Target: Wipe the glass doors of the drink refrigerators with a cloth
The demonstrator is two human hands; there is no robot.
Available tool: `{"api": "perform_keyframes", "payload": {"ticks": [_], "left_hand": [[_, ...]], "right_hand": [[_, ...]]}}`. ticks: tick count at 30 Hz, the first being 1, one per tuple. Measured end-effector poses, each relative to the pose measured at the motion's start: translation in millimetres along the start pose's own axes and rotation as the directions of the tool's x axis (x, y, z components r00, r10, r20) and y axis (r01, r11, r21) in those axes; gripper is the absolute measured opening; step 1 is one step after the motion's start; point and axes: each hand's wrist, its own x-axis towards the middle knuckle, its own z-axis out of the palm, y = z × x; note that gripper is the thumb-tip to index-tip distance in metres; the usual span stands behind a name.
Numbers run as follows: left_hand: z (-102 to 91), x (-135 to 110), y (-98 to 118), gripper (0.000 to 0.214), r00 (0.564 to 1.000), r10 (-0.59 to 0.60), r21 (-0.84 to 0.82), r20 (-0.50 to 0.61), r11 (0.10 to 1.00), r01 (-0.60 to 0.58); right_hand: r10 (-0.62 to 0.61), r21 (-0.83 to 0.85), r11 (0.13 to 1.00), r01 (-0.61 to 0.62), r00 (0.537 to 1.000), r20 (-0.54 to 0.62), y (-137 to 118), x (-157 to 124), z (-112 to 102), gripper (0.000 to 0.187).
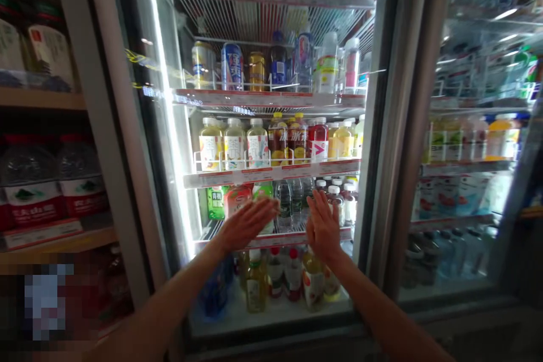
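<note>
Before the lit drinks cooler, I have both forearms stretched forward and upward. My left hand slants toward the right, its fingers straight and pressed together; my right hand stands more upright, its fingers slightly spread and pointing up. Clear bottles stand on the shelf beyond, seen between the hands; whether either hand touches anything I cannot tell. One shelf up, dark bottles read 冰茶, and a red bottle wears a V on its white label. Left of my left hand, a green pack shows 青梅.
</note>
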Motion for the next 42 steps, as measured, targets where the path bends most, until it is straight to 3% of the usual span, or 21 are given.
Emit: {"api": "perform_keyframes", "payload": {"ticks": [2,4,7,9,11,13,14,15,17,19,21,23,25,26,28,30,31,34,36,40,42], "left_hand": [[-0.5,11,-9,0.057,0.937,-0.325,0.030,-0.127,0.943,0.331],[0.4,21,-10,0.059,0.885,-0.428,0.025,-0.183,0.898,0.439],[3.1,31,-6,0.055,0.998,-0.033,-0.002,-0.054,0.999,0.033],[4.0,38,-10,0.053,0.988,0.154,-0.035,0.012,0.988,-0.154],[4.3,46,-17,0.056,0.999,-0.026,-0.019,-0.022,0.999,0.026],[5.0,54,-19,0.061,0.948,-0.303,-0.012,-0.101,0.953,0.303],[5.5,57,-17,0.062,0.933,-0.340,-0.021,-0.118,0.940,0.340],[6.0,58,-12,0.062,0.953,-0.284,-0.034,-0.102,0.959,0.282],[6.6,60,-1,0.057,0.999,0.044,-0.085,0.000,0.995,-0.044],[6.4,63,3,0.054,0.948,0.303,-0.138,0.095,0.947,-0.289],[6.5,69,-1,0.054,0.965,0.241,-0.112,0.101,0.967,-0.229],[7.9,78,-8,0.056,0.998,-0.066,-0.042,0.014,0.997,0.067],[10.4,84,-6,0.056,0.966,-0.250,-0.022,-0.063,0.968,0.249],[11.5,85,-3,0.055,0.975,-0.214,-0.030,-0.053,0.977,0.212],[12.2,86,4,0.054,0.998,0.054,-0.076,0.044,0.996,-0.051],[11.0,89,4,0.053,0.955,0.273,-0.139,0.115,0.957,-0.256],[10.1,92,0,0.053,0.956,0.271,-0.145,0.116,0.956,-0.254],[10.6,105,-14,0.055,0.993,-0.115,-0.085,-0.005,0.990,0.115],[14.1,113,-12,0.056,0.934,-0.346,-0.077,-0.086,0.937,0.340],[20.8,118,25,0.058,0.963,-0.268,-0.168,-0.001,0.950,0.264],[21.2,116,38,0.056,0.928,-0.370,-0.201,0.045,0.906,0.371]], "right_hand": [[0.025,-0.009,1.000,-0.025,1.000,-0.012,6,0,-2,0.059],[0.023,-0.008,1.000,-0.023,1.000,-0.020,10,0,-3,0.060],[-0.012,0.005,1.000,0.012,1.000,-0.011,12,0,-3,0.061],[-0.017,0.011,1.000,0.017,1.000,-0.011,13,1,-4,0.061],[0.002,0.013,1.000,-0.002,1.000,-0.012,15,3,-5,0.062],[0.015,0.015,1.000,-0.014,1.000,-0.015,18,4,-6,0.062],[0.014,0.015,1.000,-0.014,1.000,-0.014,19,4,-6,0.062],[0.010,0.013,1.000,-0.010,1.000,-0.013,20,4,-7,0.062],[-0.007,0.007,1.000,0.007,1.000,-0.015,22,5,-8,0.061],[-0.014,0.001,1.000,0.014,1.000,-0.017,26,7,-9,0.061],[-0.003,-0.004,1.000,0.003,0.999,-0.033,30,10,-10,0.062],[0.019,-0.009,1.000,-0.019,0.998,-0.052,34,12,-11,0.063],[0.031,-0.011,0.999,-0.032,0.998,-0.063,37,13,-12,0.064],[0.032,-0.010,0.999,-0.033,0.997,-0.065,38,13,-12,0.064],[0.030,-0.012,0.999,-0.031,0.998,-0.062,40,12,-12,0.064],[0.031,-0.022,0.999,-0.033,0.997,-0.066,44,10,-12,0.063],[0.032,-0.029,0.999,-0.034,0.997,-0.073,47,10,-13,0.063],[0.032,-0.037,0.999,-0.036,0.994,-0.103,54,8,-15,0.063],[0.035,-0.006,0.999,-0.036,0.992,-0.118,53,8,-18,0.062],[-0.001,0.235,0.971,0.038,0.988,-0.157,31,19,-22,0.060],[-0.039,0.367,0.925,0.099,0.985,-0.168,16,29,-19,0.059]]}}
